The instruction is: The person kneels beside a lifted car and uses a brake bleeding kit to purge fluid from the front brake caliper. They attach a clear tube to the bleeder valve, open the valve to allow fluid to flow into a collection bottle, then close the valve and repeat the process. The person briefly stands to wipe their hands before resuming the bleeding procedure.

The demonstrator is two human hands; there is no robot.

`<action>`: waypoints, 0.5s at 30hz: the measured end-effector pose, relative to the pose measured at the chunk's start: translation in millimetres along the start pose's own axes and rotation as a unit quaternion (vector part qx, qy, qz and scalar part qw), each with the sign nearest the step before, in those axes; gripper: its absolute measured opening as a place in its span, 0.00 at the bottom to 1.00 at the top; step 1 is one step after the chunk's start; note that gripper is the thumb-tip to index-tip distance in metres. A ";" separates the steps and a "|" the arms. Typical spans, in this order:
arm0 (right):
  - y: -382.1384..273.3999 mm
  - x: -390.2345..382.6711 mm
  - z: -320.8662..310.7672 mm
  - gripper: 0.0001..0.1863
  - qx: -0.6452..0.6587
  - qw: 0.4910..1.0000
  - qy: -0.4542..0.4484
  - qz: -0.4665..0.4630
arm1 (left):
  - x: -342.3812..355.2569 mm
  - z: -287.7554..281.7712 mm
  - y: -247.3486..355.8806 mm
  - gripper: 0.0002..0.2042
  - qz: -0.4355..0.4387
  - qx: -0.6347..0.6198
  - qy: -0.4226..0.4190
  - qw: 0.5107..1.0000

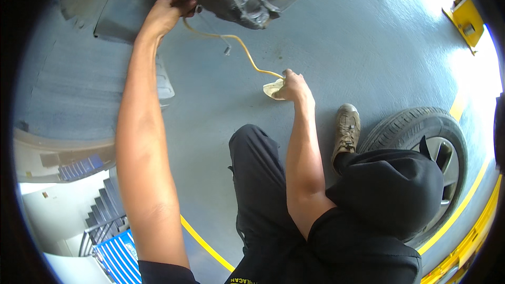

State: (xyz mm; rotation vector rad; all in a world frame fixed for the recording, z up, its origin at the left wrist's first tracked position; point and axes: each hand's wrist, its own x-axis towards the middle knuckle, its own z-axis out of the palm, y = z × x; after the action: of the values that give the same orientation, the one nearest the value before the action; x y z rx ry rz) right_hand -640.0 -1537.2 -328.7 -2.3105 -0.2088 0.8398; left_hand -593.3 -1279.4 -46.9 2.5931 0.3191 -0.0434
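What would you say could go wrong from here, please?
The yellow tube runs from beside the left hand to the right hand, so a tug might pull it loose. The left hand is close to the bare metal assembly, so knuckles could get scraped. The wheel sits right beside the shoe, so a sideways step might cause a stumble.

A tube (245, 49) is running between your left hand (164, 17) and right hand (295, 88); a wheel (428, 128) is resting right of your shoe (347, 126).

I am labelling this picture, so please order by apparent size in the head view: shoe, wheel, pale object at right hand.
Largest: wheel, partly hidden
Middle: shoe
Smallest: pale object in the right hand
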 end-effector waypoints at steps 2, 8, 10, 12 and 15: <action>7.6 13.0 30.1 0.33 0.056 0.998 0.034 -0.023 | 1.3 0.0 -1.8 0.11 0.005 0.008 0.008 1.000; -48.4 51.6 90.1 0.29 0.076 0.992 0.080 -0.061 | 1.5 4.1 -5.0 0.10 0.012 -0.066 0.015 0.998; -72.8 54.9 94.5 0.33 0.090 0.993 0.060 -0.046 | 1.6 7.2 -5.0 0.10 -0.003 -0.061 0.035 0.997; -87.8 52.1 89.5 0.37 0.087 0.995 0.028 -0.050 | 2.8 8.1 -6.0 0.11 -0.003 -0.063 0.037 0.997; -92.1 39.1 67.2 0.43 0.080 0.988 0.081 -0.106 | 6.7 7.5 -9.6 0.11 0.007 -0.053 0.030 0.998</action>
State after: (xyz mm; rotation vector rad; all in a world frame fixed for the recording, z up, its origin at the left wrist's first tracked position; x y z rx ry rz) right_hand -644.6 -1416.7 -328.8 -2.1480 -0.2978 0.5403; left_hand -588.8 -1273.6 -58.7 2.4951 0.3170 0.0538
